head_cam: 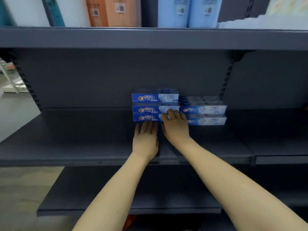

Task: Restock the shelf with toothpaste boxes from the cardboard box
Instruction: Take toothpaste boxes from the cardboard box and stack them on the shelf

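Our left hand [145,139] lies flat, palm down, on the dark grey shelf [83,139], fingers straight w/ tips touching the front face of the bottom toothpaste box [146,117] in the left stack; it grips nothing. Our right hand [175,126] is just beside it, fingers extended and slightly spread, pressing on the right ends of the bottom and middle box [147,109] of the same stack, approx. where that stack meets the right stack [204,114]. Also grasping nothing, just pushing flat. Both forearms are bare and reach in from the lower edge of view.

Left stack is three blue boxes high, logos facing us, the top box [155,97] sitting a bit further back. The right stack touches it on the right, two boxes high at the front w/ more behind, paler print.

Stacks sit near the shelf's back panel [100,77], towards the right upright. Above, the upper shelf [150,38] holds tall orange packs [111,10] and light blue packs [188,11]. A lower shelf [166,189] shows beneath our arms. Cardboard box isn't in view.
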A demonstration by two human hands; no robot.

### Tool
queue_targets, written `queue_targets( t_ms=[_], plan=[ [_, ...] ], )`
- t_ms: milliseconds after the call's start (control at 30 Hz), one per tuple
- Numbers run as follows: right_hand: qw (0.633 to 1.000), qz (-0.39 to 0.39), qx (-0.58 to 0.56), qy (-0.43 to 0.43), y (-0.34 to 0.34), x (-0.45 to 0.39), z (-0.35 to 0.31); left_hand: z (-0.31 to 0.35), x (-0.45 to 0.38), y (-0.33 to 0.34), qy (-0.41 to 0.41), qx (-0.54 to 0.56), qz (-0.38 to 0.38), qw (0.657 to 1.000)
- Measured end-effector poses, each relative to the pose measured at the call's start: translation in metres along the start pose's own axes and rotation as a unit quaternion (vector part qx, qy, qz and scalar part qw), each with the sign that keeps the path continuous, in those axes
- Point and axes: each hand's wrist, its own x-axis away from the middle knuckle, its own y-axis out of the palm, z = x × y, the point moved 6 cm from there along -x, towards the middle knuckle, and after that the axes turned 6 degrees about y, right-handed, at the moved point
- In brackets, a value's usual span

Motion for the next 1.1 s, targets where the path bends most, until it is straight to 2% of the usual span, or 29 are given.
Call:
queue_targets(
  t_ms=[100, 233, 400, 700, 900, 1100],
  plan=[
    [0.998, 0.055, -0.015, -0.016, -0.014, 0.058, 0.015, 0.037, 0.039, -0.007, 0.041, 0.007, 0.132, 0.99],
    [0.996, 0.087, -0.018, -0.022, -0.023, 0.139, 0.037, 0.081, 0.109, 0.011, 0.036, 0.024, 0.163, 0.986],
    [0.998, 0.046, -0.011, -0.037, -0.001, 0.246, 0.058, 0.136, 0.192, 0.077, 0.054, 0.051, 0.034, 0.997],
    [0.99, -0.142, 0.005, 0.02, 0.067, 0.387, 0.087, 0.189, 0.27, 0.177, 0.077, 0.09, -0.136, 0.984],
    [0.96, -0.269, 0.016, 0.076, 0.136, 0.46, 0.107, 0.201, 0.288, 0.259, 0.089, 0.112, -0.213, 0.967],
    [0.921, -0.375, 0.009, 0.105, 0.232, 0.527, 0.109, 0.215, 0.298, 0.367, 0.141, 0.108, -0.262, 0.948]
  ],
)
